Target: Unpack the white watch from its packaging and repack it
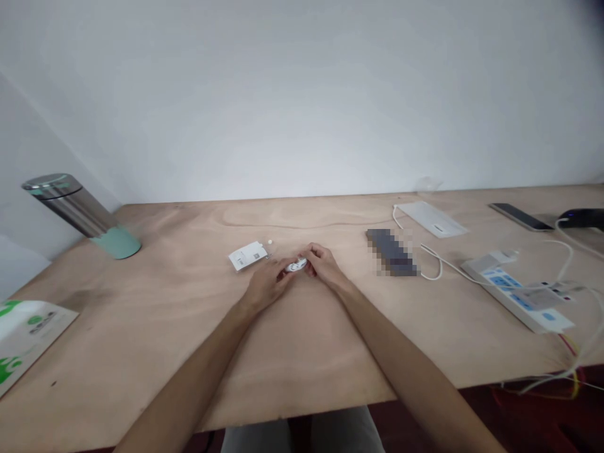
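Observation:
Near the middle of the wooden table, a small white rounded object [296, 265] with dark marks is held between both my hands; its exact kind is too small to make out. My left hand [268, 283] grips it from the left, fingers curled against its side. From the right, my right hand [321, 263] pinches its upper end with thumb and fingertips. Just beyond my left hand lies a white card or flat packet [248, 256] with print and a dark square code. A tiny white round piece [270, 241] rests beside that packet's far corner.
At left stands a steel and mint-green flask [89, 217], with a white-and-green paper bag [33, 336] nearer me. Rightward are a blurred dark phone [391, 253], a white sleeve [431, 219], another phone [521, 217] and a power strip [514, 292] with cables. A wall rises behind.

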A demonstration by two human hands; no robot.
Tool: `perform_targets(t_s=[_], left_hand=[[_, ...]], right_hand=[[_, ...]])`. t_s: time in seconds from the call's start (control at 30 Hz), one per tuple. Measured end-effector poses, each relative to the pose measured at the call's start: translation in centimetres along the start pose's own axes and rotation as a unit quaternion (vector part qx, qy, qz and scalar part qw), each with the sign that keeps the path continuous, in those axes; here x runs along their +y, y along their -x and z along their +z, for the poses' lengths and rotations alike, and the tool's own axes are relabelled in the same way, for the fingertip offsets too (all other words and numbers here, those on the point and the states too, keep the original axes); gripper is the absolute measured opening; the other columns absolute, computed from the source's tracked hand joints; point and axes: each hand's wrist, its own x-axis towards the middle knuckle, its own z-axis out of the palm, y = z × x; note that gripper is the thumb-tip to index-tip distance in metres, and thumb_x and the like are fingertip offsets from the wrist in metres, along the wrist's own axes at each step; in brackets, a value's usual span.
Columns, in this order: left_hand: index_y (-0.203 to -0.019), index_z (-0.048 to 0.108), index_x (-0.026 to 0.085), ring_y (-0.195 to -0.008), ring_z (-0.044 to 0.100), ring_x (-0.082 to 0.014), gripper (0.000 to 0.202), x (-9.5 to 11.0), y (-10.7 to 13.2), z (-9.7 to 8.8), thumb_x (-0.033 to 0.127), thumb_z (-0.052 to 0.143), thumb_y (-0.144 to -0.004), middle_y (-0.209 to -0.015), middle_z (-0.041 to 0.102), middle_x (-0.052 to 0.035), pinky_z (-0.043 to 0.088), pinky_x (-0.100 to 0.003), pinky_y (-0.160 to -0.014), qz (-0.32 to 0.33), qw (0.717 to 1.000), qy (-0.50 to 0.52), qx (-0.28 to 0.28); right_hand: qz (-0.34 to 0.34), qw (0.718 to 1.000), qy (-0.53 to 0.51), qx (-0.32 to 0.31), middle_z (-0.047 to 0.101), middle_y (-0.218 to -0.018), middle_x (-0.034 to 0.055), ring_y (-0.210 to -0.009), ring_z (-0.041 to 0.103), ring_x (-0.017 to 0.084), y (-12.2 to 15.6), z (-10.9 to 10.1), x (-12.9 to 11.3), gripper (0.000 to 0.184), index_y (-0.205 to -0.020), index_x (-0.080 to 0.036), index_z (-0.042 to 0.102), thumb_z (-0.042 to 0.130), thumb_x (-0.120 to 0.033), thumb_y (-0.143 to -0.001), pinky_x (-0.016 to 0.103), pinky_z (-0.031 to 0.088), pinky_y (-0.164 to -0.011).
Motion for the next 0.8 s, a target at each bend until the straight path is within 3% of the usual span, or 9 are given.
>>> perform_targets(t_s=[0.13,0.27,0.5,0.67,0.8], left_hand=[[-0.114,0.06,0.02,-0.077,0.059,-0.0165,0.031,0.0,-0.1,-0.2,0.036,0.05,-0.09,-0.093,0.068,-0.005,0.045,-0.028,-0.073,-0.039,0.998,-0.004,0.049],[-0.109,0.062,0.019,-0.081,0.058,-0.018,0.027,-0.5,-0.2,-0.3,0.035,0.051,-0.089,-0.095,0.067,-0.0053,0.045,-0.029,-0.073,-0.054,0.995,-0.001,0.086],[-0.106,0.064,0.019,-0.087,0.056,-0.021,0.026,-1.6,-0.4,-0.1,0.033,0.052,-0.088,-0.092,0.064,-0.0069,0.044,-0.033,-0.079,-0.044,0.996,-0.012,0.082],[-0.104,0.064,0.018,-0.078,0.056,-0.0185,0.028,-1.4,-0.6,-0.2,0.037,0.051,-0.087,-0.089,0.061,-0.007,0.045,-0.031,-0.073,-0.074,0.992,0.017,0.096],[-0.115,0.055,0.016,-0.069,0.055,-0.0157,0.035,-0.8,-0.6,-0.4,0.038,0.051,-0.087,-0.084,0.062,-0.0041,0.044,-0.029,-0.067,-0.116,0.985,0.07,0.105]], right_hand=[[0.013,1.0,-0.005,-0.018,0.056,-0.057,-0.0025,-0.042,0.049,0.008,0.2,-0.2,-0.1,0.022,-0.082,-0.016,0.062,0.046,-0.031,-0.078,0.018,0.039,-0.039],[-0.013,0.999,0.025,-0.037,0.062,-0.07,-0.0015,-0.047,0.05,0.007,0.3,-0.1,-0.1,0.023,-0.091,-0.017,0.062,0.053,-0.021,-0.071,0.016,0.04,-0.042],[-0.03,0.997,0.047,-0.044,0.06,-0.065,-0.003,-0.048,0.047,0.007,0.0,-0.1,0.4,0.024,-0.093,-0.017,0.063,0.06,-0.022,-0.07,0.017,0.039,-0.043],[-0.018,0.997,0.06,-0.045,0.061,-0.065,-0.0023,-0.049,0.049,0.008,0.3,0.0,0.3,0.022,-0.095,-0.017,0.063,0.059,-0.024,-0.074,0.018,0.04,-0.044],[-0.014,0.997,0.065,-0.049,0.057,-0.063,-0.0023,-0.051,0.05,0.008,0.5,0.0,0.0,0.019,-0.087,-0.017,0.063,0.058,-0.033,-0.079,0.018,0.04,-0.046]])
